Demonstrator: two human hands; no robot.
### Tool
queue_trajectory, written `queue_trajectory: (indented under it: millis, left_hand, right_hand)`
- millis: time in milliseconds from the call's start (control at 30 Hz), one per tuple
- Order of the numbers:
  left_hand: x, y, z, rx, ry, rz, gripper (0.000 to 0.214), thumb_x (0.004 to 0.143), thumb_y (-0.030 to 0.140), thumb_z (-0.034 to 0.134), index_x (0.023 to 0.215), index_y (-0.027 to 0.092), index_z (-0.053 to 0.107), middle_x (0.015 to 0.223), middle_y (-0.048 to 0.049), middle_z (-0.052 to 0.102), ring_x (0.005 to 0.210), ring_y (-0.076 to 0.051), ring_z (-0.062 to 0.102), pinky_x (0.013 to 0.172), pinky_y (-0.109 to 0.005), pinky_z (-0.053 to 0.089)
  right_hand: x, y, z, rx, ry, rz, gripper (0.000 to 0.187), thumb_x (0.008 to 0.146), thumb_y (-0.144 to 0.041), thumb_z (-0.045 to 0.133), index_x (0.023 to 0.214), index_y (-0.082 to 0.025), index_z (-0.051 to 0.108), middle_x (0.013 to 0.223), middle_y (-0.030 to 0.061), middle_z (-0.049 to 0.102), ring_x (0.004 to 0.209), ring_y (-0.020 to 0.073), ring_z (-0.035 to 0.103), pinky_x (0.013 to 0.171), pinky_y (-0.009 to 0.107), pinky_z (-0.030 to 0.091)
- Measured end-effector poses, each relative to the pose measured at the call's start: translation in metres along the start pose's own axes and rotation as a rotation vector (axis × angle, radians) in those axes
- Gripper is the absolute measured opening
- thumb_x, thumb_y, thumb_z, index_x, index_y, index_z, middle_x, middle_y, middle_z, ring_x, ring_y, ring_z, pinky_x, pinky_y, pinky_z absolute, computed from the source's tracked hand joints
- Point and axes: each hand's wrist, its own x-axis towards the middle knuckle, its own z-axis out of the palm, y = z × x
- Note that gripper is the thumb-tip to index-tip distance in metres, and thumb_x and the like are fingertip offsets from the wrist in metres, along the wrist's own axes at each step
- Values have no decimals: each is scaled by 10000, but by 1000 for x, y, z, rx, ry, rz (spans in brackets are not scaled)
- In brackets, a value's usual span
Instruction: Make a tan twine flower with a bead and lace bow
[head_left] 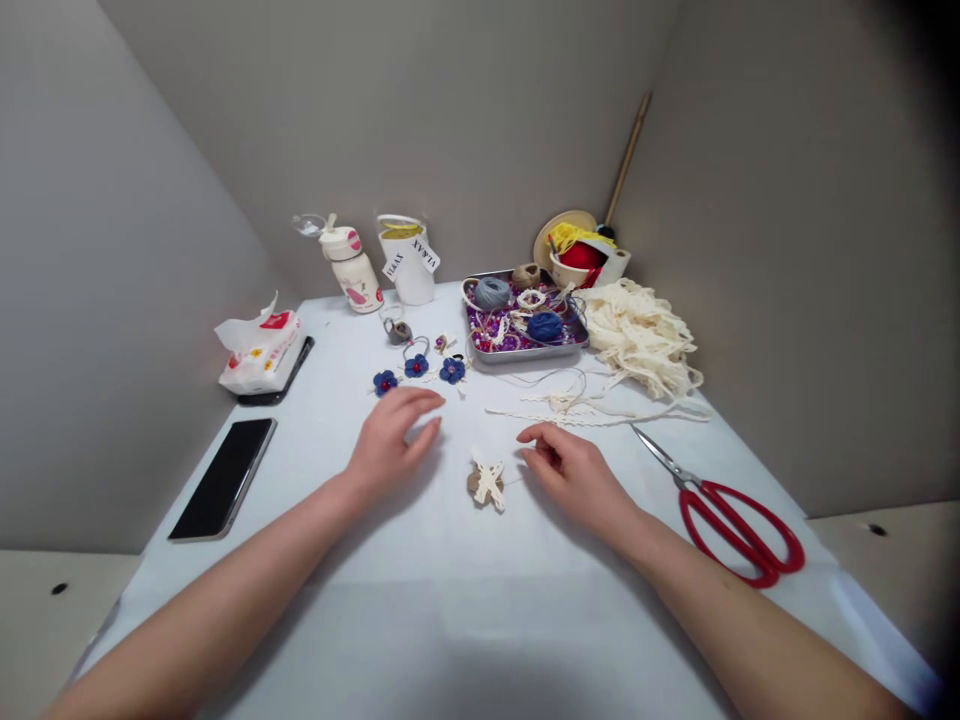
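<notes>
My left hand (391,436) rests on the white table (450,600) with its fingers stretched out and nothing in it, just below three blue yarn flowers (417,368). My right hand (571,470) lies to the right, fingers loosely curled, index finger pointing left, empty as far as I can see. Between the two hands sits a small cream ribbon bow on a brown piece (487,483), touched by neither hand. A thin thread runs from the bow toward my right hand.
Red-handled scissors (720,510) lie at the right. Cream lace trim (600,410) and a heap of cream cord (637,335) sit behind my right hand. A metal tray (577,345) holds yarn and beads. A phone (223,476), tissue pack (259,352), bottle (351,268) and cup (409,258) stand left and back.
</notes>
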Motion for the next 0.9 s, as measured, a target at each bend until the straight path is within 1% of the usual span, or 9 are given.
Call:
queue_trajectory:
  millis: [200, 367, 467, 567, 633, 667, 733, 800, 900]
  left_hand:
    - [61, -71, -17, 170, 178, -345, 212, 855, 236, 527, 988, 193, 686, 1007, -71, 696, 933, -199, 631, 847, -328, 494]
    - [93, -110, -23, 235, 256, -445, 277, 830, 197, 497, 1034, 159, 681, 1025, -85, 686, 937, -192, 620, 890, -322, 471]
    - [110, -125, -24, 257, 243, -484, 283, 825, 182, 483, 1009, 143, 695, 1025, -94, 684, 914, -187, 613, 922, -321, 454]
    - [135, -139, -27, 339, 131, -461, 271, 825, 213, 511, 977, 151, 727, 1038, -102, 675, 957, -209, 595, 945, -329, 431]
    - [155, -147, -31, 415, -39, -488, 236, 808, 243, 571, 941, 171, 751, 1059, -102, 679, 969, -227, 587, 929, -336, 427]
    - [165, -151, -32, 436, -184, -524, 213, 793, 256, 609, 927, 186, 758, 1035, -91, 691, 945, -227, 591, 906, -330, 431]
    - [182, -158, -32, 437, -322, -570, 115, 717, 264, 709, 790, 193, 761, 840, -67, 706, 834, -222, 601, 821, -315, 450]
    - [195, -163, -28, 445, -410, -605, 60, 631, 228, 773, 653, 195, 728, 675, -38, 666, 770, -213, 596, 782, -306, 447]
    - [204, -166, -16, 463, -488, -637, 139, 554, 170, 793, 529, 198, 659, 538, -7, 584, 770, -214, 596, 799, -308, 440]
  right_hand:
    - [3, 4, 3, -95, 6, -62, 168, 924, -281, 471, 984, -217, 615, 766, 20, 630, 682, 174, 554, 643, 301, 403]
    - [4, 5, 2, -92, -13, -68, 163, 932, -275, 461, 966, -221, 611, 804, 27, 654, 719, 180, 578, 670, 309, 426]
    - [5, 4, 1, -92, -14, -89, 166, 928, -260, 457, 954, -221, 617, 821, 30, 661, 728, 180, 587, 678, 313, 437]
    - [5, 4, 1, -83, -23, -90, 164, 923, -248, 457, 931, -222, 619, 825, 28, 665, 734, 179, 592, 688, 315, 444]
    - [5, 4, 1, -77, -33, -84, 161, 921, -242, 457, 925, -221, 617, 833, 26, 667, 750, 180, 596, 701, 318, 446]
    - [5, 4, 1, -75, -38, -83, 160, 921, -240, 458, 927, -221, 616, 843, 26, 668, 760, 180, 598, 708, 319, 446]
    - [5, 5, 1, -71, -39, -83, 158, 922, -236, 459, 933, -221, 616, 861, 26, 670, 776, 181, 600, 717, 320, 445]
    - [5, 5, 1, -68, -42, -88, 157, 925, -233, 459, 927, -222, 615, 870, 26, 670, 788, 180, 601, 724, 320, 442]
    - [5, 5, -1, -66, -48, -96, 161, 929, -225, 452, 907, -222, 612, 861, 24, 668, 792, 179, 601, 721, 316, 438]
